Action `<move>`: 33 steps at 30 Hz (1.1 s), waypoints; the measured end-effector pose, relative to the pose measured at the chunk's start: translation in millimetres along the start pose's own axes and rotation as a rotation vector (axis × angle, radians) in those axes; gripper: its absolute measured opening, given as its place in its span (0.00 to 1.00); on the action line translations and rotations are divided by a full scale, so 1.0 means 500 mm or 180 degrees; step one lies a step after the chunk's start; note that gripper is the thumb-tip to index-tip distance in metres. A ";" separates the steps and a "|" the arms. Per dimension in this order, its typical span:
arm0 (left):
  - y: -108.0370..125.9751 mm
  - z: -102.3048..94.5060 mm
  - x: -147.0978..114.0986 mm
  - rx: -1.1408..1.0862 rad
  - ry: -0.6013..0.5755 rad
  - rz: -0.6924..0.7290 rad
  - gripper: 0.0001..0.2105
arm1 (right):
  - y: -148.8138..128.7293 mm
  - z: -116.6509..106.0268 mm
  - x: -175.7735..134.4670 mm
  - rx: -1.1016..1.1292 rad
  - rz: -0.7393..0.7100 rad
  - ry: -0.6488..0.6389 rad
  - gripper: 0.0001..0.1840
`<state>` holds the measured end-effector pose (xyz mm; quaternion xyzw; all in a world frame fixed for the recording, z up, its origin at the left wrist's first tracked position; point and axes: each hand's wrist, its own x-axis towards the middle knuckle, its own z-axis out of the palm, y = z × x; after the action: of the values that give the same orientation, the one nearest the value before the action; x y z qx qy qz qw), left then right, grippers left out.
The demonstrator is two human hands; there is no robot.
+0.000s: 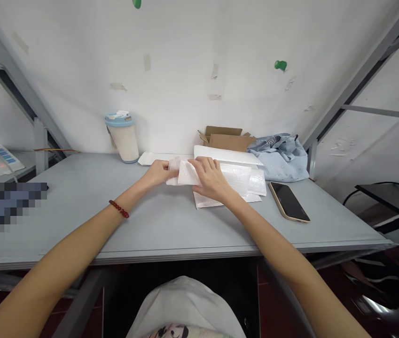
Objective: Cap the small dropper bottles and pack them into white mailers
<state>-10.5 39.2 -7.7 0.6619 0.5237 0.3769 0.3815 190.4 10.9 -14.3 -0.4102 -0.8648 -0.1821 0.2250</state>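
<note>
A white bubble-wrap bag (187, 172) is between my hands over the middle of the desk. My left hand (158, 172) pinches its left end, thumb on top, where a more see-through flap shows. Farther right, my right hand (210, 178) is closed over the bag, fingers on top and thumb at the near edge. More white bubble-wrap bags (227, 155) lie flat, overlapping, behind and under the right hand. How many layers the right hand holds is hidden.
A blue-lidded cup (125, 138) stands back left by the wall. Behind the bags are an open cardboard box (229, 141) and a crumpled light-blue cloth (284, 157). A phone (288, 202) lies at right on the grey desk (143, 225). Metal frame bars rise at both sides.
</note>
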 end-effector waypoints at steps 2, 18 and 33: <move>-0.003 -0.010 0.007 0.0045 0.0044 -0.0056 0.10 | 0.004 0.002 0.001 -0.0068 0.0069 0.0039 0.32; -0.081 -0.128 0.057 0.0957 0.0049 -0.0145 0.09 | 0.036 -0.002 0.001 0.0227 0.0647 0.0170 0.21; -0.129 -0.106 0.081 0.0639 0.0342 -0.0064 0.10 | 0.036 0.002 0.001 0.0090 0.0608 0.0018 0.18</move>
<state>-77.6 95.1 -39.3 0.6704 0.5851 0.3537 0.2883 204.0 22.2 -12.6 -0.4871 -0.8236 -0.1487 0.2496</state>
